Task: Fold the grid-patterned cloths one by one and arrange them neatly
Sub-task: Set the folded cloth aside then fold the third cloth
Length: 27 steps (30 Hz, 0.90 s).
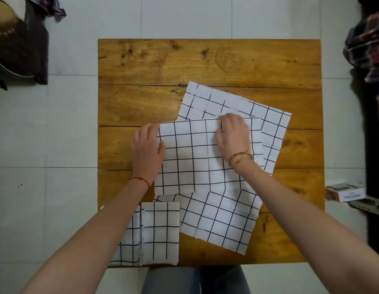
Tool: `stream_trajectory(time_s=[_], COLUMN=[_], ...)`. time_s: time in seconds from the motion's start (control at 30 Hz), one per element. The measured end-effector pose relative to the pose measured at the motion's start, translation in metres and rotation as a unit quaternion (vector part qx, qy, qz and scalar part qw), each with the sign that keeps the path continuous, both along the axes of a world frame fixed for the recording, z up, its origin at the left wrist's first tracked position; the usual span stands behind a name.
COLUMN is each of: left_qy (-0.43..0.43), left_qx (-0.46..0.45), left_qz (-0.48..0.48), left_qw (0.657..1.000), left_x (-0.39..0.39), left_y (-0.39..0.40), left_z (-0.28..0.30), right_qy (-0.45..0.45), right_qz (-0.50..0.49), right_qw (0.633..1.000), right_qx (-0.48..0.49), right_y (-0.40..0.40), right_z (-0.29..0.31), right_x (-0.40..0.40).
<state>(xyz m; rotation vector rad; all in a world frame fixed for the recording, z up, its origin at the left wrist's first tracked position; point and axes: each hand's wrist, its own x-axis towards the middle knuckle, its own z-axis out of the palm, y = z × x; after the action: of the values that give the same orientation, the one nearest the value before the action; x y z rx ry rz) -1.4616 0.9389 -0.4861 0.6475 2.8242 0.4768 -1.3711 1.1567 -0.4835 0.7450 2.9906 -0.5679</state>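
A square wooden desk [142, 64] is seen from above, standing on a pale tiled floor [67, 124].

Several white cloths with black grid lines are spread over the desk's middle and near half. The top cloth [190, 158] lies roughly square to the desk edges, at the centre. Its left edge is gripped by the left hand [148, 145], thumb laid on top of the fabric and fingers curled at or under the edge. The right hand [233, 134] is placed on the cloth's far right part, fingers bent down onto the fabric near its far edge; whether the edge is pinched or only pressed cannot be told.

Beneath it, a far cloth [237, 100] is tilted and reaches toward the desk's right side. A near cloth [222, 221] is tilted as well, partly covered by the top cloth.

At the near left corner of the desk two folded cloths are set side by side, touching: a narrow folded cloth [161, 232] and, at its left, a second folded cloth [129, 245] partly hidden by the left forearm.

A red thread [139, 179] is worn on the left wrist, a thin bangle [240, 157] on the right.

Dark garments [366, 49] hang at the right edge of the view. A small box [345, 193] is seen just off the desk's right side.
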Motion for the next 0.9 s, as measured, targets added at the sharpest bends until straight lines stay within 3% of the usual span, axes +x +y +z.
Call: stream_trajectory(time_s=[0.1, 0.3, 0.47, 0.7, 0.83, 0.9], left_qy=[-0.035, -0.086, -0.094, -0.102, -0.102, -0.085], left_qx=[-0.08, -0.185, -0.182, -0.177, -0.141, -0.081], left_qz=[-0.058, -0.079, -0.078, -0.078, -0.069, -0.011], left_qw=[0.995, 0.976, 0.976, 0.976, 0.982, 0.993], left_x=[0.01, 0.009, 0.006, 0.005, 0.006, 0.012], left_y=[-0.001, -0.001, -0.003, -0.001, -0.004, -0.006], left_z=[-0.009, -0.02, -0.017, -0.017, -0.018, -0.013], right_qy=[-0.103, -0.194, -0.205, -0.222, -0.205, -0.183], right_qz=[0.148, 0.195, 0.159, -0.01, -0.007, 0.006], right_qw=[0.984, 0.961, 0.965, 0.972, 0.977, 0.982], right_qx=[-0.007, 0.03, 0.042, 0.072, 0.058, 0.054], right_y=[-0.054, -0.097, -0.056, 0.043, 0.06, 0.056], right_z=[-0.007, -0.015, -0.017, -0.013, -0.005, -0.001], right_x=[-0.015, -0.042, -0.017, 0.053, 0.059, 0.058])
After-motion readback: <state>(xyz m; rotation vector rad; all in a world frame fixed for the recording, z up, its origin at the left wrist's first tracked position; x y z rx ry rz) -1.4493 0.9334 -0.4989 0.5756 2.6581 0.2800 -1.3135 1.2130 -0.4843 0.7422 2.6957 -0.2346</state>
